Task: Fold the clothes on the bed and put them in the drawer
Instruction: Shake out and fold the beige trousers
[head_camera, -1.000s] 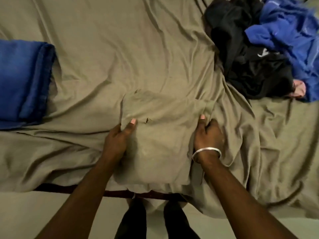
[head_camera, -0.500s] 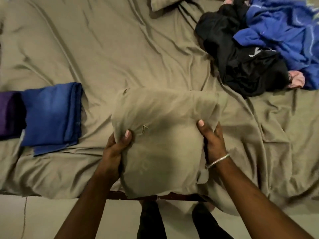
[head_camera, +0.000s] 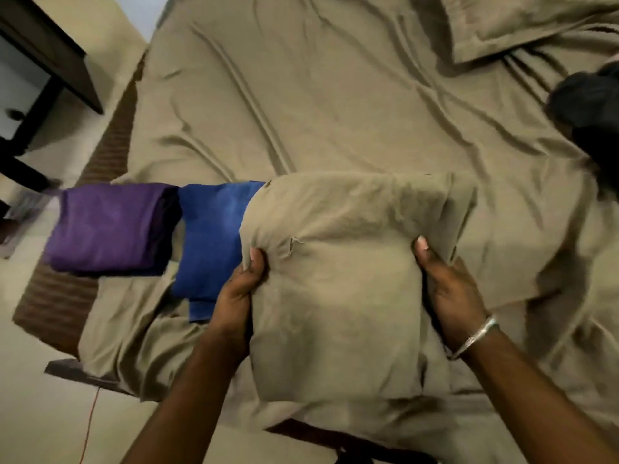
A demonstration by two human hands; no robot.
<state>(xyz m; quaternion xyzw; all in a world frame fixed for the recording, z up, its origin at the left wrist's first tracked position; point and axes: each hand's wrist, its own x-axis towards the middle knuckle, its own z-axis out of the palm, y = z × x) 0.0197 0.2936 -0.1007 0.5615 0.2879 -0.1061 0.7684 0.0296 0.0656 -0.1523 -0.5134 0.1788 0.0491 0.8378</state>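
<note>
A folded khaki garment (head_camera: 341, 279), close in colour to the bed sheet, is lifted above the bed's near edge. My left hand (head_camera: 239, 293) grips its left side with the thumb on top. My right hand (head_camera: 445, 283), a metal bangle on its wrist, grips its right side. Just left of it lie a folded blue garment (head_camera: 211, 242) and a folded purple garment (head_camera: 110, 226) side by side on the bed. The khaki garment overlaps the blue one's right edge in view.
The bed sheet (head_camera: 335, 105) is olive and wrinkled. A pillow (head_camera: 522, 21) lies at the top right. Dark unfolded clothes (head_camera: 589, 108) sit at the right edge. A dark wooden cabinet (head_camera: 37, 61) stands on the floor at the upper left.
Both hands lifted the folded khaki garment off the sheet and carried it left toward the blue and purple folded garments. The view swung left; the unfolded pile slid to the right edge.
</note>
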